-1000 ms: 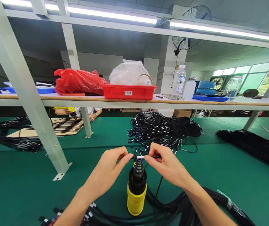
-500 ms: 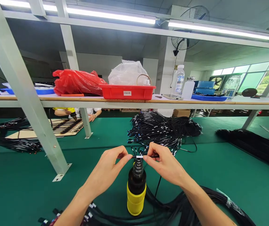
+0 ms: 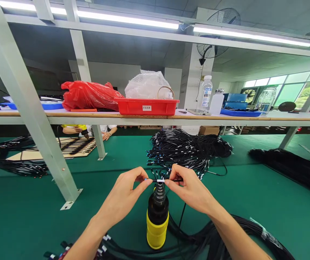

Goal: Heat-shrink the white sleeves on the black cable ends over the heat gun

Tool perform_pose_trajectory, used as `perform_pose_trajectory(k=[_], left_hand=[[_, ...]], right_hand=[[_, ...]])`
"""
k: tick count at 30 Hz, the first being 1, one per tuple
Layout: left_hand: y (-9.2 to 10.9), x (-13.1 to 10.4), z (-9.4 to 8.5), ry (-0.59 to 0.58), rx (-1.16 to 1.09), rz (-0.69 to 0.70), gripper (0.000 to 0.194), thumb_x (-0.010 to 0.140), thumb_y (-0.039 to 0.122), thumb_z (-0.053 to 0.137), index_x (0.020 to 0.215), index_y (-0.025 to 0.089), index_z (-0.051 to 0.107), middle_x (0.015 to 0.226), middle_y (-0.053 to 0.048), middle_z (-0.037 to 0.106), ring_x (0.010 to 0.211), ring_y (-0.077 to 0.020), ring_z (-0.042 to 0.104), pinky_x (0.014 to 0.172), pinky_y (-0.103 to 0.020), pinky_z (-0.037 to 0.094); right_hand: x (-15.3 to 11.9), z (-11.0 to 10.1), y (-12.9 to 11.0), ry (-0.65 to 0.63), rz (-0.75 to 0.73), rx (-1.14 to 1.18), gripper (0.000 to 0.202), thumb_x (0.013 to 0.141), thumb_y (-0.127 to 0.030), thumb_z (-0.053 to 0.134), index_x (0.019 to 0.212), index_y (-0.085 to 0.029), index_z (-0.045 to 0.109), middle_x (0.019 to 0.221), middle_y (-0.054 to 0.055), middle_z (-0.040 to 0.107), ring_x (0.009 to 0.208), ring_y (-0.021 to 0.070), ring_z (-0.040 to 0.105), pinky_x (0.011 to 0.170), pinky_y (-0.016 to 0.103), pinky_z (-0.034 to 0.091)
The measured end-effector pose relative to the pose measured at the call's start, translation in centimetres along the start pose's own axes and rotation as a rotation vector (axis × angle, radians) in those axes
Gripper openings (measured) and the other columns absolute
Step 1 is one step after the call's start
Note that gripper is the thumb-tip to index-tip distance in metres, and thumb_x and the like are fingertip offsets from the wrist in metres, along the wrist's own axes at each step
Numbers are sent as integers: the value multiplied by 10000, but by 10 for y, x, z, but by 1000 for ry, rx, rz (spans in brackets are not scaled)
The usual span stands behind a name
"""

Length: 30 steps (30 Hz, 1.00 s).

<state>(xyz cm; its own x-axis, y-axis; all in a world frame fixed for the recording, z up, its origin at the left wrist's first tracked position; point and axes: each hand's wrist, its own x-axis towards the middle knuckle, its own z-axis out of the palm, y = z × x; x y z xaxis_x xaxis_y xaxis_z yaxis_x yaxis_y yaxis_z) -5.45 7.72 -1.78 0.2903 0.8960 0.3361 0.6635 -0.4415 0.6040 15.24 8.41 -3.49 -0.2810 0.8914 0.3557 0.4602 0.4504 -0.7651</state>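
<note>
A thin black cable with a white sleeve [image 3: 160, 180] is stretched level between my two hands. My left hand [image 3: 126, 191] pinches its left end, where a small blue bit shows at the fingers. On the other side of the sleeve, my right hand [image 3: 189, 186] pinches the cable between thumb and forefinger. Directly under the sleeve is the metal nozzle of a yellow and black heat gun [image 3: 157, 224], standing upright on the green bench. Whether the sleeve touches the nozzle I cannot tell.
Behind my hands lies a heap of black cables [image 3: 182, 148] with white-marked ends. More black cables [image 3: 211, 234] run under my right forearm. Another bundle [image 3: 293, 169] lies at right. A shelf above carries a red bin [image 3: 148, 107]. At far left, a metal post [image 3: 41, 108] stands near another person's hand [image 3: 106, 135].
Both hands hold nearly the same place over the nozzle. A small blue bit now shows at my left fingertips.
</note>
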Motion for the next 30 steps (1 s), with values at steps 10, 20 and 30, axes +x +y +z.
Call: perform_pose_trajectory(k=[10, 20, 30], left_hand=[[5, -2, -3, 6, 17, -12, 277, 928, 432, 458, 789, 217, 562, 756, 22, 617, 715, -165, 554, 606, -255, 383], [0, -2, 1, -34, 66, -19, 438, 971, 485, 334, 684, 209, 516, 647, 31, 561, 621, -149, 493, 575, -253, 338], [3, -1, 0, -5, -9, -1, 273, 937, 415, 466, 784, 216, 572, 756, 38, 623, 718, -152, 547, 641, -249, 383]], right_hand=[[-2, -11, -5, -34, -27, -58, 182, 878, -235, 565, 767, -177, 696, 708, -2, 670, 640, 134, 540, 578, 247, 381], [1, -7, -3, -4, -23, -37, 150, 848, -214, 591, 779, -183, 721, 748, 7, 715, 676, 148, 601, 599, 247, 420], [1, -6, -2, 16, -6, 13, 107, 811, -166, 610, 770, -169, 708, 754, 19, 713, 695, 151, 626, 635, 253, 467]])
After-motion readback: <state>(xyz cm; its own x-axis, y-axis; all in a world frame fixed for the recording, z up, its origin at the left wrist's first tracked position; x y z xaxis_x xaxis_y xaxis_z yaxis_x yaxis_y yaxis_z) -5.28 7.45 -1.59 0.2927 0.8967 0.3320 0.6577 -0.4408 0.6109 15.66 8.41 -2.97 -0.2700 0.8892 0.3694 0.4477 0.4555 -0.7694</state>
